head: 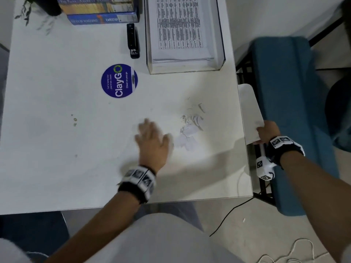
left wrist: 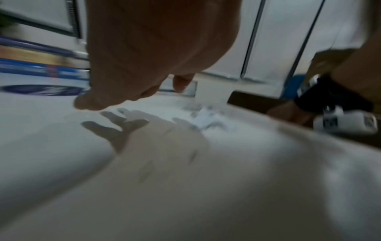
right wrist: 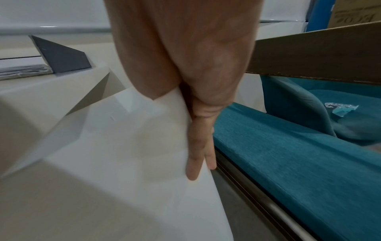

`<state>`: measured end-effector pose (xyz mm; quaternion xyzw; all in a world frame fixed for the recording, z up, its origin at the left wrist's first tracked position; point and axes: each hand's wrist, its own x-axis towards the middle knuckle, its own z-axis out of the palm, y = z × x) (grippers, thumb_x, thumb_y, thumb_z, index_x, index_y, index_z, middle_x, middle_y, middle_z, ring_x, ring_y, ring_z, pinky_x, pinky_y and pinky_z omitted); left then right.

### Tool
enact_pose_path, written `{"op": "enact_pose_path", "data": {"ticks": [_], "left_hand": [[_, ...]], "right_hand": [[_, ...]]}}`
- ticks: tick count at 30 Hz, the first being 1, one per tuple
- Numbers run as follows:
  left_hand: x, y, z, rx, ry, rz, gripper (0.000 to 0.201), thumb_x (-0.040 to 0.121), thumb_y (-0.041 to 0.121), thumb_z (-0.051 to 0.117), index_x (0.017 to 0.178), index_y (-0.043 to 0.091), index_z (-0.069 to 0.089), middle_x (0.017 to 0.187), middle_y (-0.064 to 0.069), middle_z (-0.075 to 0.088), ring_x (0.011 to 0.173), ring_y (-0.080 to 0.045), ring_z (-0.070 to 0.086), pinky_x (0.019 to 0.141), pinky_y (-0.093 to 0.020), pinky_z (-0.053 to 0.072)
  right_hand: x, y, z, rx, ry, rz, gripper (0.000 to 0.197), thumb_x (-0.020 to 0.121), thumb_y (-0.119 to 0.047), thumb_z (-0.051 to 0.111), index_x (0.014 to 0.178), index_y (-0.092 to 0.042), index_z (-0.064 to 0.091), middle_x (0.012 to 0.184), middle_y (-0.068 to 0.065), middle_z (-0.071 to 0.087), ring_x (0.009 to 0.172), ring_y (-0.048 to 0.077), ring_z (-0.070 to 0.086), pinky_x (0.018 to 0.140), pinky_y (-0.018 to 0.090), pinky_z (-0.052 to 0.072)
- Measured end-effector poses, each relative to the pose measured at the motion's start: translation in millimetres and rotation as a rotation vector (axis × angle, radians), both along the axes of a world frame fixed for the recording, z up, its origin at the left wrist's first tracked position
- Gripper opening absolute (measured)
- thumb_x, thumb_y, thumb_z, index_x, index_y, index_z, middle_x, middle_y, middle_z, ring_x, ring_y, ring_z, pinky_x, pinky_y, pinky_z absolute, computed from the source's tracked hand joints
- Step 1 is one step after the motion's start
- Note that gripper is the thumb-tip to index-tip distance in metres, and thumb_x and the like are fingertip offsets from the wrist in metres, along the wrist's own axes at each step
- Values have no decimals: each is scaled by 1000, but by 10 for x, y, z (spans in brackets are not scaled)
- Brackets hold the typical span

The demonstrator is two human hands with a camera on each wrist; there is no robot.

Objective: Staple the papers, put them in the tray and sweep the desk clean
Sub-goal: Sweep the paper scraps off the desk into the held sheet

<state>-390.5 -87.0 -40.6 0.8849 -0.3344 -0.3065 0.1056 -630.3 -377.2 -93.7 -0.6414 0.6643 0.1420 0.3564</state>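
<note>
A heap of paper scraps and loose staples (head: pixel 190 124) lies on the white desk (head: pixel 57 149), right of centre. My left hand (head: pixel 152 138) is flat and blurred just left of the heap, fingers straight, holding nothing; in the left wrist view the left hand (left wrist: pixel 144 65) hovers low over the desk with the scraps (left wrist: pixel 208 120) ahead. My right hand (head: pixel 267 131) pinches a blank white sheet (head: pixel 249 112) at the desk's right edge; the right hand (right wrist: pixel 195 130) has its thumb on top of the sheet (right wrist: pixel 123 154) and fingers beneath. Printed papers (head: pixel 180 25) lie in the clear tray (head: pixel 186 70).
A black stapler (head: pixel 133 40) lies left of the tray, a round blue sticker (head: pixel 119 81) below it. Books (head: pixel 100 10) and a plant (head: pixel 38 6) stand at the back. A teal bench (head: pixel 284 111) runs along the desk's right side. Cables trail on the floor.
</note>
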Motion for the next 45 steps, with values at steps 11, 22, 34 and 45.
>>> {"op": "enact_pose_path", "data": {"ticks": [11,22,34,45], "left_hand": [[-767,361,-205,135,48,221,94,79,61,10,149,-1,-2,155,-28,-18,139,-52,-22,116,-55,-9],[-1138,-847,-99,24,165,41,80,94,45,31,148,-1,-4,140,-25,-39,124,-54,-38,117,-59,-7],[73,230,-112,-48,-56,206,75,94,43,23,148,-1,-6,158,-22,-13,146,-40,-13,118,-49,-6],[-815,-462,-141,13,109,-89,77,95,45,28,149,-1,-2,157,-22,-19,140,-48,-24,117,-54,-9]], "right_hand": [[55,-78,-77,28,-17,-40,32,90,-3,47,121,7,52,119,24,61,101,46,62,60,44,59],[-5,-72,-134,12,-13,-44,28,87,-2,49,114,7,53,102,21,62,89,45,64,36,36,52],[-34,-25,-67,-17,60,35,34,91,-1,45,122,10,51,124,32,55,115,46,53,47,-8,34],[-42,-52,-44,-29,53,23,34,91,0,44,122,10,51,125,32,55,115,46,53,43,-6,35]]}}
